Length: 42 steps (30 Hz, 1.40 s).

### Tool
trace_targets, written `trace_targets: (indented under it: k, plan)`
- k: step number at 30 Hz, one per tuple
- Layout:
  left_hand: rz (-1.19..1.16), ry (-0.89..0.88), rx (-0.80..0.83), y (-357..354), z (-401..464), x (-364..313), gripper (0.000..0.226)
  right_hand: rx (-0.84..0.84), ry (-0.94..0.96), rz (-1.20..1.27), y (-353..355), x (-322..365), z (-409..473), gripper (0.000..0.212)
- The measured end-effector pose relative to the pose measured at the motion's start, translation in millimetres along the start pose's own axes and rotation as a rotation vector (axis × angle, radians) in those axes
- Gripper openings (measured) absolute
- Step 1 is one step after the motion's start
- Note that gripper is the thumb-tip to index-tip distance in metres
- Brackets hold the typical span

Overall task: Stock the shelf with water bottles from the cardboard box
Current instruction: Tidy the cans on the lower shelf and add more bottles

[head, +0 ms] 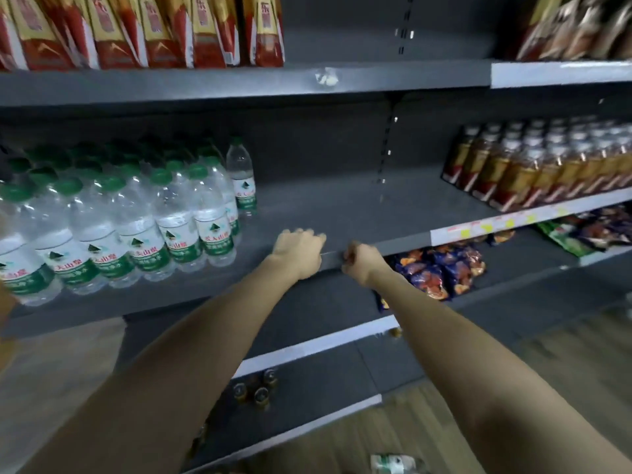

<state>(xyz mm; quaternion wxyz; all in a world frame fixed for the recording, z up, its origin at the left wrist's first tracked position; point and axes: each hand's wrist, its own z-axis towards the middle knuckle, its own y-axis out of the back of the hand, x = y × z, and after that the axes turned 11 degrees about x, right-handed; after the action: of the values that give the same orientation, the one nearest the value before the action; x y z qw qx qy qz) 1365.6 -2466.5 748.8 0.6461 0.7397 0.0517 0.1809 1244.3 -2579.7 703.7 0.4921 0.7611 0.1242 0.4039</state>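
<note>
Many clear water bottles (178, 220) with green caps and green labels stand in rows on the left of the grey middle shelf (342, 206). One more bottle (241, 176) stands alone behind them at the right end. My left hand (299, 249) rests on the bare shelf surface just right of the bottles, fingers curled, holding nothing. My right hand (362, 261) grips the shelf's front edge beside it. Another water bottle (393, 463) lies at the bottom of the view. No cardboard box shows clearly.
Red and gold packs (154, 32) fill the top shelf. Amber drink bottles (533, 165) crowd the middle shelf's right section. Snack bags (441, 268) lie on the shelf below, and small dark bottles (256, 388) stand on the lowest shelf. The wooden floor (564, 354) lies to the right.
</note>
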Motion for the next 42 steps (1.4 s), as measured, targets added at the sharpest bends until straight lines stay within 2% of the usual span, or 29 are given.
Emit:
trace_targets:
  k: [9,14,17,20,22,26,30,33,36,42]
  plan:
    - [-0.046,-0.135,0.199,-68.8,1.5,-113.2,0.029,0.189,-0.190,0.019,-47.9,-129.0,-54.4,0.013]
    - [-0.109,-0.149,0.317,-99.9,9.5,-184.2,0.030,0.251,-0.211,-0.033,-74.1,-214.5,-55.4,0.033]
    - [-0.148,-0.170,0.394,-119.4,20.3,-228.7,0.029,0.284,-0.276,0.069,-89.4,-262.8,-64.4,0.030]
    - [-0.154,-0.189,0.477,-142.1,35.2,-274.5,0.032,0.297,-0.292,0.172,-105.4,-306.8,-74.2,0.018]
    - [-0.145,-0.196,0.512,-153.4,41.3,-302.2,0.028,0.284,-0.322,0.263,-113.6,-328.3,-88.6,0.021]
    - [-0.119,-0.280,0.592,-184.5,50.7,-343.9,0.025,0.285,-0.478,0.346,-134.7,-368.8,-122.8,0.029]
    - [-0.136,-0.332,0.691,-232.3,63.3,-379.7,0.026,0.356,-0.688,0.445,-179.5,-411.7,-149.2,0.034]
    - [-0.177,-0.386,0.791,-281.4,76.0,-401.4,0.033,0.348,-0.844,0.532,-220.6,-438.0,-162.6,0.037]
    - [-0.238,-0.387,0.889,-345.1,87.3,-414.9,0.043,0.353,-0.966,0.604,-265.9,-455.6,-163.4,0.035]
    - [-0.150,-0.475,0.971,-449.8,118.2,-435.2,0.040,0.326,-1.158,0.754,-363.1,-499.5,-129.5,0.034]
